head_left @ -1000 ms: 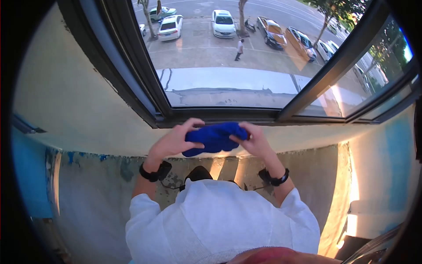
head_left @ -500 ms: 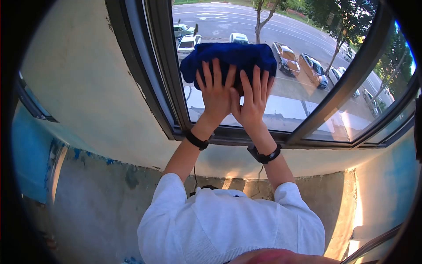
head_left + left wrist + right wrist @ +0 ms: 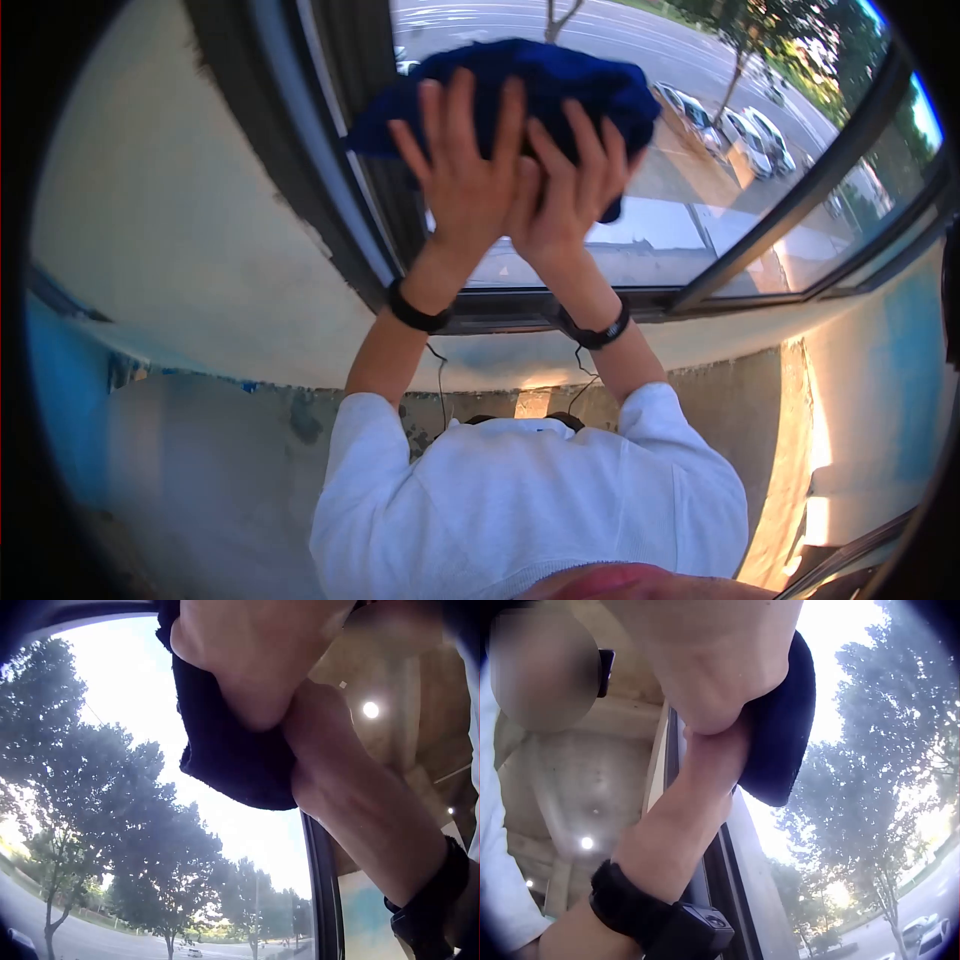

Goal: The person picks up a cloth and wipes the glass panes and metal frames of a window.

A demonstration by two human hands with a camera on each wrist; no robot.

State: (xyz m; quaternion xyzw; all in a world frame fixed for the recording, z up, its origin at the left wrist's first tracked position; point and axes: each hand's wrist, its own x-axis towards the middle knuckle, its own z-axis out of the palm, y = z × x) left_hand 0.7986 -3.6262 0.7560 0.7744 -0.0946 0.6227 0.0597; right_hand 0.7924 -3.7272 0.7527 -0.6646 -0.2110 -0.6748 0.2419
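A dark blue cloth (image 3: 530, 70) lies bunched against the window pane in the head view. On it press both hands side by side, fingers spread and fairly straight: the left hand (image 3: 465, 170) on its left part, the right hand (image 3: 570, 190) on its right part, the two touching near the thumbs. In the left wrist view the cloth (image 3: 232, 761) hangs below the hand (image 3: 247, 645). The right wrist view shows the cloth (image 3: 784, 727) beyond the hand (image 3: 712, 660), against the glass side; most fingertips are hidden there.
A dark window frame (image 3: 560, 300) runs below the hands, with a slanted post (image 3: 790, 230) at the right. Outside are parked cars (image 3: 745, 140), trees and a road. A pale wall (image 3: 150, 180) stands at the left. Black bands with small devices sit on both wrists.
From being gripped between both hands below the pane, the cloth was raised onto the glass and spread wider under flattened hands. Since the middle frame, hands and cloth have moved higher in the view.
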